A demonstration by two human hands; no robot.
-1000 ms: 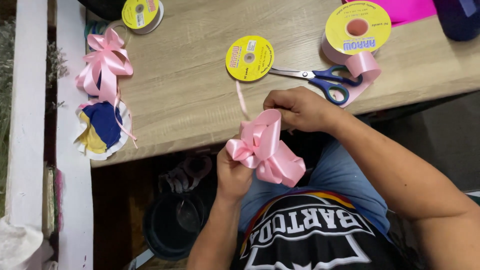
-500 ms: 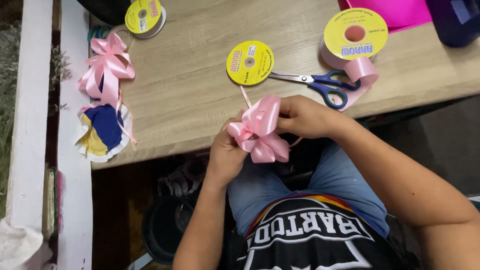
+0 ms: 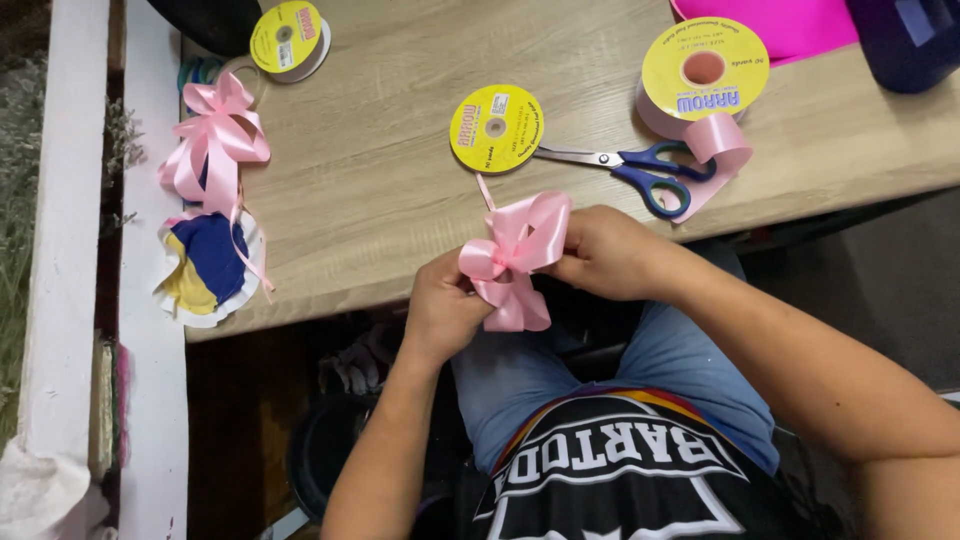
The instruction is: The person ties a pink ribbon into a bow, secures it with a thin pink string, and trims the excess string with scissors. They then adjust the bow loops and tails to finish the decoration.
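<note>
Right at the near edge of the wooden table [image 3: 400, 180], both hands work on a pink ribbon bow [image 3: 515, 255]. The left hand [image 3: 445, 305] is closed, its fingertips pinching the bow at its knotted middle from the left side. The right hand [image 3: 605, 250] is closed too, gripping the bow's loops from the right, so the bow sits between the two hands, held just off the table's front edge and above the person's lap. A thin pink strand rises from the bow's centre toward a small yellow ribbon spool [image 3: 497, 128], which lies flat on the table just beyond the hands.

Beside that spool to the right lie scissors with blue handles [image 3: 640, 170], blades pointing left toward the small spool. Behind the scissors, toward the far right of the table, rests a larger yellow spool of wide pink ribbon [image 3: 705, 75], its loose end curling down near the scissor handles. A third yellow spool [image 3: 288, 38] sits near the table's far left corner.

At the left edge of the table lies a finished pink bow [image 3: 212, 135], with its tails trailing down over a round white plate holding blue and yellow material [image 3: 205, 265], which overhangs the table's near left corner. A bright pink sheet [image 3: 790, 25] lies at the far edge.
</note>
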